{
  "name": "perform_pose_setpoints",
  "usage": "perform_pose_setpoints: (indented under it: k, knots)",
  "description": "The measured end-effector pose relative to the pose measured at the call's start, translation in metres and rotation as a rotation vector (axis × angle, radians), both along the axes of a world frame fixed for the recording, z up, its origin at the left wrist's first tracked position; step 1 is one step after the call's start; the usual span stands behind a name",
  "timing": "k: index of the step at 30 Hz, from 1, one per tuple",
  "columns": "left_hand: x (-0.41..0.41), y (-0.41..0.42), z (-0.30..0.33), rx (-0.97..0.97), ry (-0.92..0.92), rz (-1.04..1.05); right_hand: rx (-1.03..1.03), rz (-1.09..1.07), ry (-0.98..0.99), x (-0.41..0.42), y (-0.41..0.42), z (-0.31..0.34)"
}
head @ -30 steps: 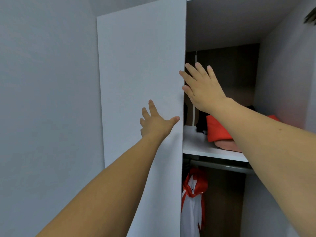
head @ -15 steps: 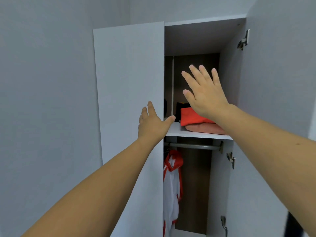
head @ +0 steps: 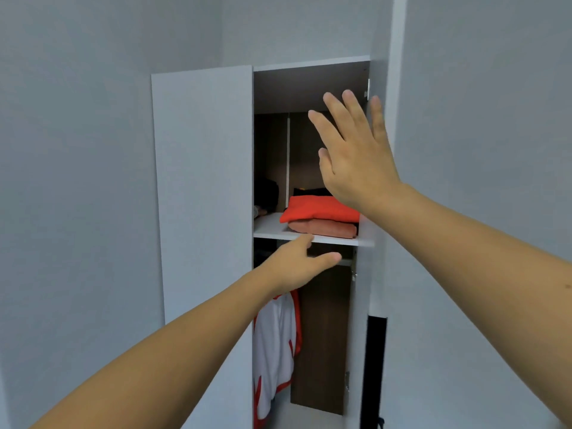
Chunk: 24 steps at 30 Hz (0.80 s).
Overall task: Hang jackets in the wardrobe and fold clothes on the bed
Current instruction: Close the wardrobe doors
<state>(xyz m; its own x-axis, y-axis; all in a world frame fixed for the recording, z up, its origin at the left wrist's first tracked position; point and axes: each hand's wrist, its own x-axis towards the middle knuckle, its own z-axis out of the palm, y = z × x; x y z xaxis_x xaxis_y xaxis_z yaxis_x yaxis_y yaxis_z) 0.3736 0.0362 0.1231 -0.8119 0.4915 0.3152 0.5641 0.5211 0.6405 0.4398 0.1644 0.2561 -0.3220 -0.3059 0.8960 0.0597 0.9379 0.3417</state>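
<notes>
Wardrobe [head: 201, 181] (doors ajar), left hand [head: 294, 264] and right hand [head: 356, 159] spread across gap

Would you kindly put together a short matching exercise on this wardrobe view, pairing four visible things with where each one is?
Things:
1. red folded garment
2. pink folded garment
3. white and red jacket
4. left hand

Places:
A. hanging in the lower compartment
B. top of the pile on the shelf
C. open, in front of the shelf's front edge
D. directly on the shelf, under another garment

Pairs: 1-B, 2-D, 3-A, 4-C
</notes>
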Motion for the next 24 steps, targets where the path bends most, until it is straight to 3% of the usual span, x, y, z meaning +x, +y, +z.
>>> perform_pose_setpoints:
  k: [3, 6, 8, 10, 12, 14, 18, 24]
  knots:
    - [0.026, 0.038, -0.002, 0.009, -0.001, -0.027, -0.055, 0.064, 0.096, 0.017, 0.026, -0.002]
    - [0.042, 0.063, 0.001, -0.05, 0.109, 0.059, -0.366, 0.17, 0.132, 0.022, 0.054, -0.009]
    - [0.046, 0.075, 0.002, -0.032, 0.171, 0.132, -0.659, 0.342, 0.028, 0.017, 0.072, -0.017]
    - [0.048, 0.084, 0.002, -0.028, 0.228, 0.19, -0.862, 0.483, -0.197, 0.009, 0.088, -0.026]
    - [0.051, 0.09, 0.0, -0.082, 0.289, 0.234, -0.94, 0.589, -0.376, 0.002, 0.097, -0.037]
    - [0.05, 0.092, -0.003, -0.14, 0.354, 0.281, -1.013, 0.69, -0.434, -0.004, 0.099, -0.046]
    - [0.044, 0.085, -0.005, -0.187, 0.525, 0.409, -0.949, 0.691, -0.405, -0.018, 0.095, -0.052]
    - [0.027, 0.055, -0.005, -0.07, 0.648, 0.437, -0.768, 0.679, -0.335, -0.054, 0.077, -0.062]
